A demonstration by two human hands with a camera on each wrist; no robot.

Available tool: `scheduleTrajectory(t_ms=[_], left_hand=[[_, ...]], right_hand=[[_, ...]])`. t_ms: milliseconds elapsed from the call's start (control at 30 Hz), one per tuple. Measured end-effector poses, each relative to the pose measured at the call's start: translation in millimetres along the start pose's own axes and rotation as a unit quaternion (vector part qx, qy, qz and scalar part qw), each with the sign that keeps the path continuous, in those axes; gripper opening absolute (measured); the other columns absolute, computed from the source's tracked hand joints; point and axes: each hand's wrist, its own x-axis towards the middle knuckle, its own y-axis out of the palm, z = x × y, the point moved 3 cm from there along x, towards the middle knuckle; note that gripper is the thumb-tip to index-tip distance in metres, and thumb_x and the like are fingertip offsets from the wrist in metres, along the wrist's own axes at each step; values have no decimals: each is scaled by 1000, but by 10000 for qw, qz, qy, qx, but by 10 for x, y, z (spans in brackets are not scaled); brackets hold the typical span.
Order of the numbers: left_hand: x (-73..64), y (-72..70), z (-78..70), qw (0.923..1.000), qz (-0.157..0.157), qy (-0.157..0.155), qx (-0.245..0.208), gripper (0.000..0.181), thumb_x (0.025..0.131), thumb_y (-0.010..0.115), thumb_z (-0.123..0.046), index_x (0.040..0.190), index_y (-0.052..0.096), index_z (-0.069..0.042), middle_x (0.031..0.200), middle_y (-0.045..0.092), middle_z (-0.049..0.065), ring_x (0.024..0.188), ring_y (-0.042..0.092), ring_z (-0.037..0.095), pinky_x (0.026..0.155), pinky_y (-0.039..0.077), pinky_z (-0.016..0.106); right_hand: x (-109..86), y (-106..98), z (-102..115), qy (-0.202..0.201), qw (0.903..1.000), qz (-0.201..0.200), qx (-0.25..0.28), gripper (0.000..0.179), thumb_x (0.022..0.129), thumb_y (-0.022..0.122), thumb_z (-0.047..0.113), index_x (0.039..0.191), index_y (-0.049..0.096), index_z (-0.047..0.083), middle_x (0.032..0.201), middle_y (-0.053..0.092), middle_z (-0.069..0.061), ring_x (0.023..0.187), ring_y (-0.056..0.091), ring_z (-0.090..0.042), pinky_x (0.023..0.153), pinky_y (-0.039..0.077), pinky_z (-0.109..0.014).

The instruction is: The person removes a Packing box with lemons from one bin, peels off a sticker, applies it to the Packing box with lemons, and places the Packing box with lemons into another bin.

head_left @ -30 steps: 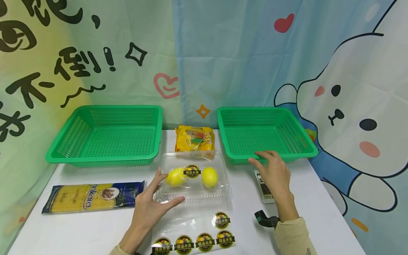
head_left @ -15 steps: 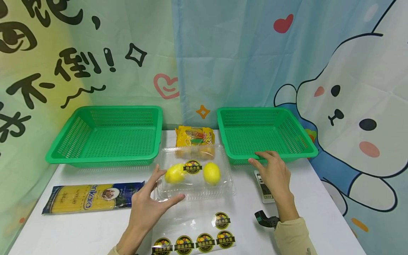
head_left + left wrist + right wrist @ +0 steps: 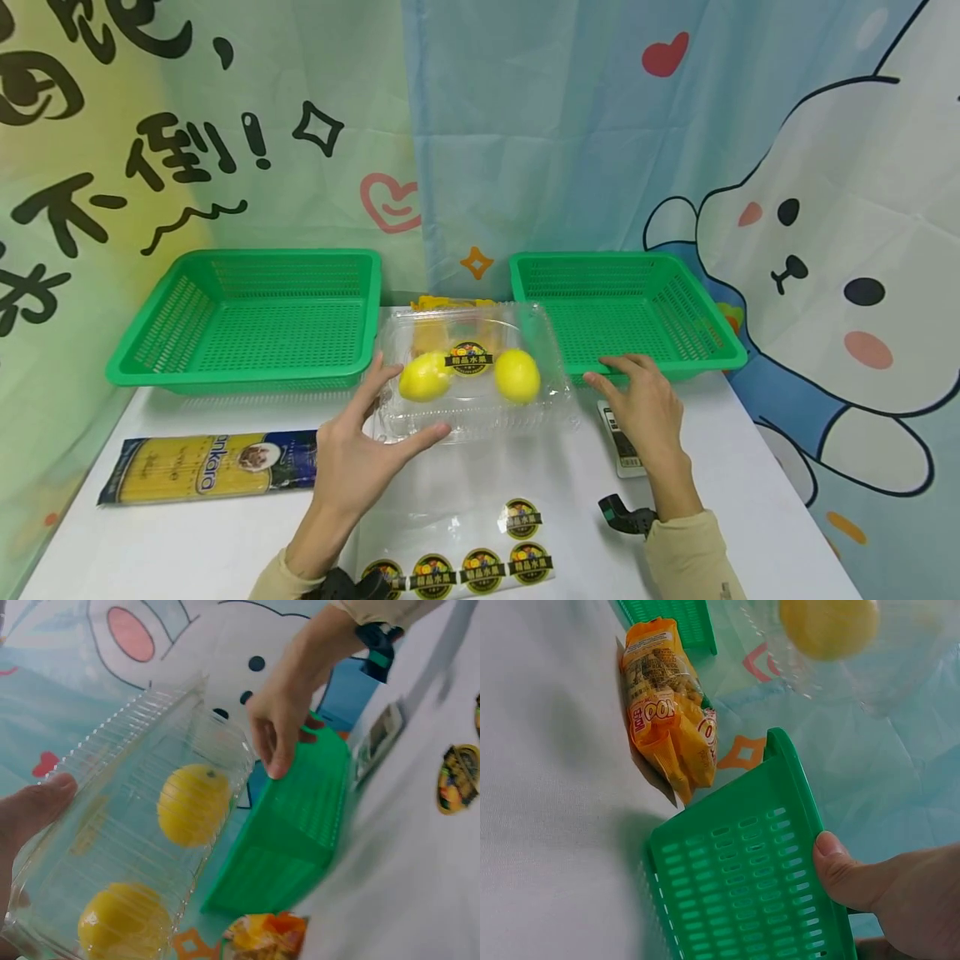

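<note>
My left hand (image 3: 356, 450) grips a clear plastic clamshell box (image 3: 480, 421) by its left side, thumb at the front. The box hangs above the table with two lemons (image 3: 425, 377) inside and a round fruit sticker (image 3: 468, 359) on its lid. In the left wrist view the thumb (image 3: 45, 802) lies against the box's edge. My right hand (image 3: 651, 408) pinches the front rim of the right green basket (image 3: 592, 292). The right wrist view has its thumb (image 3: 836, 866) on the rim's outside, the other fingers mostly hidden behind it.
Another green basket (image 3: 277, 333) stands back left. A pack of spaghetti (image 3: 210, 467) lies in front of it. Behind the box is a yellow snack bag (image 3: 671, 705). A sticker sheet (image 3: 480, 571) lies at the front, and a small white device (image 3: 624, 446) sits below my right hand.
My left hand has lifted the box off the table, back and slightly right, now partly covering the yellow bag. The right hand and basket have stayed put.
</note>
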Motion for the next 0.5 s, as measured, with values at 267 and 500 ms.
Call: scheduleTrajectory(t_ms=[267, 500], left_hand=[[186, 165, -93, 9998, -43, 108, -148, 82, 65, 100, -43, 137, 66, -23, 159, 50, 6, 133, 64, 30, 104, 57, 45], [315, 332, -156, 9993, -61, 219, -296, 81, 66, 100, -45, 136, 67, -20, 158, 51, 8, 129, 67, 31, 101, 58, 47]], right_hand=[[9, -6, 8, 65, 9999, 55, 54, 39, 94, 80, 35, 125, 77, 12, 137, 64, -22, 103, 69, -48, 66, 57, -57], [11, -2, -2, 121, 9999, 32, 112, 43, 93, 80, 36, 126, 75, 8, 135, 65, -21, 102, 70, -47, 67, 57, -57]])
